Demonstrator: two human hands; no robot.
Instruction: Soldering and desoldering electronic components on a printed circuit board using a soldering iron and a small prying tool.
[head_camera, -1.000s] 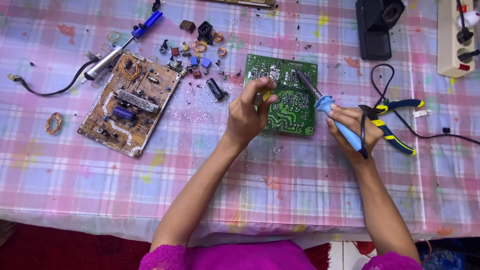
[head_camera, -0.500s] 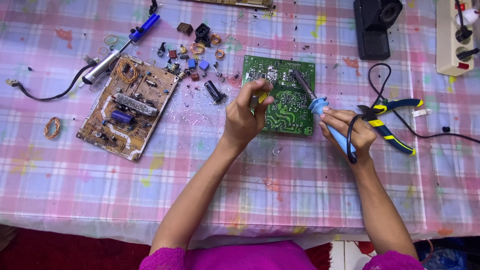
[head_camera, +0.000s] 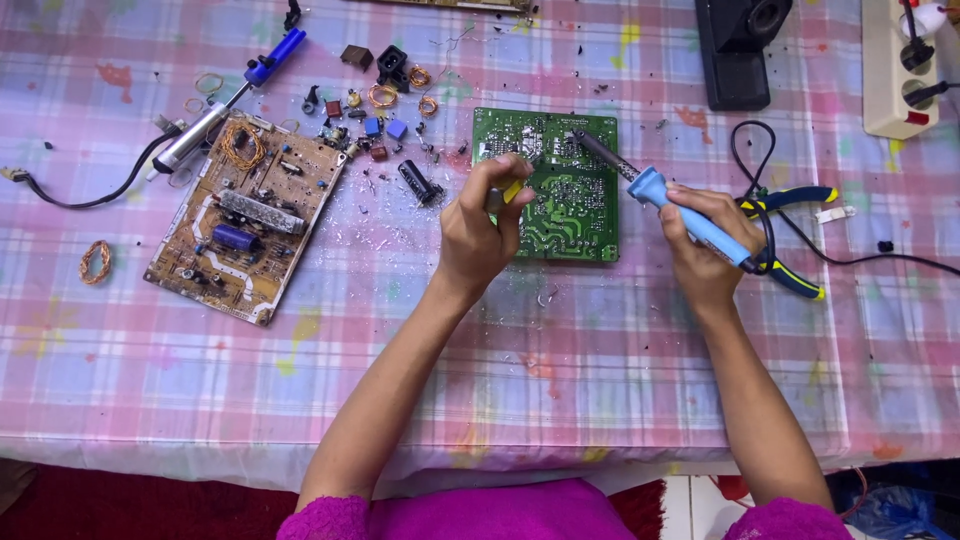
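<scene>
- Broadly, the worktop (head_camera: 620, 400), draped in a pink and lilac checked cloth, is carrying everything, with no box, tray or bowl anywhere in view; the loose parts are lying straight on the cloth.
- Toward the left edge, a brown circuit board (head_camera: 245, 230) is lying component side up, well apart from both hands.
- Near the middle of the far edge, the green circuit board (head_camera: 572, 210) is lying flat, solder side up, and both hands are working over it.
- The right hand (head_camera: 705, 250) is closing firmly around the blue handle of a soldering iron (head_camera: 655, 190), whose tip is slanting down onto the far part of the green board.
- The left hand (head_camera: 480, 235) is pinching a small yellow-handled tool (head_camera: 510, 190) at the board's left edge; I cannot tell exactly what kind.
- By my judgement, a joint is being heated, so the step in hand is desoldering or reworking; the next move would be calling for a steady tip and a gentle lift.
- Just right of the right hand, blue and yellow pliers (head_camera: 790, 235) are resting on the cloth.
- Between the boards, pulled components (head_camera: 385, 135) are scattering near the far edge.
</scene>
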